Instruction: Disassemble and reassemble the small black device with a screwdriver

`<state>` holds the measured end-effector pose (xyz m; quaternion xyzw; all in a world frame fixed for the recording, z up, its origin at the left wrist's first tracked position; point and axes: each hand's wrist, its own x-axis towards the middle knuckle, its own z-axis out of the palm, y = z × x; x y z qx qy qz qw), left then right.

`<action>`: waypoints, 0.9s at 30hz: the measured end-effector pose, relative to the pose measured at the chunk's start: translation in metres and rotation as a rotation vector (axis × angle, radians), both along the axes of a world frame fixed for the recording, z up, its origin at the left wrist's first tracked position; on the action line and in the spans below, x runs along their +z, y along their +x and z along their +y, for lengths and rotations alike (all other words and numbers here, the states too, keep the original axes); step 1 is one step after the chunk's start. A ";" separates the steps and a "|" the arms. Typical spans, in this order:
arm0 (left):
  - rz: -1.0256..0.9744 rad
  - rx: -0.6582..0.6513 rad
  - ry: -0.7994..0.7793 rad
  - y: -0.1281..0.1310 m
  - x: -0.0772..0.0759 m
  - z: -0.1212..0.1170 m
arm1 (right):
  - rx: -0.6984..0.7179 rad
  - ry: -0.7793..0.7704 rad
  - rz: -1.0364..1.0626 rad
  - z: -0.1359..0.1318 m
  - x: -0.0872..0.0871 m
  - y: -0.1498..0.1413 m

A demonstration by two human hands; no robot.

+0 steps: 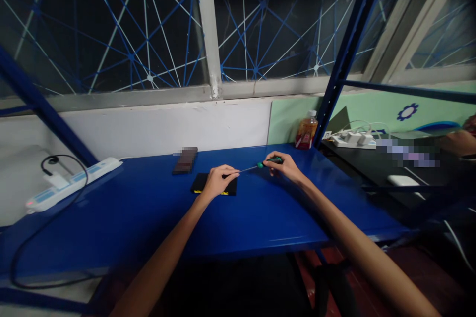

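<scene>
A screwdriver with a green and black handle and a thin metal shaft lies nearly level above the table. Its handle is in my right hand, the fingers wrapped round it. My left hand pinches at the shaft's tip; whether a small piece sits between those fingertips too is hidden. Beneath the left hand, a flat black case with yellow marks along its near edge rests on the blue table. The hand covers the middle of the case.
A dark, blurred-out phone-like slab lies behind the case. At left is a white power strip with a black cable. A drink bottle stands back right. Beyond the blue frame post, a black table holds chargers; another person's hand shows there.
</scene>
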<state>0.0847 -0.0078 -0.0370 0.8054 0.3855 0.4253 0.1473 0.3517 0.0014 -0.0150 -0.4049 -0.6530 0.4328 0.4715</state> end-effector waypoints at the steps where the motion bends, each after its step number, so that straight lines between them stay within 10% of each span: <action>1: 0.001 0.001 -0.001 0.000 0.001 0.000 | 0.000 0.000 0.002 0.000 0.000 0.000; 27: 0.058 0.013 0.056 0.001 -0.003 0.002 | -0.009 0.005 0.003 0.000 0.000 -0.001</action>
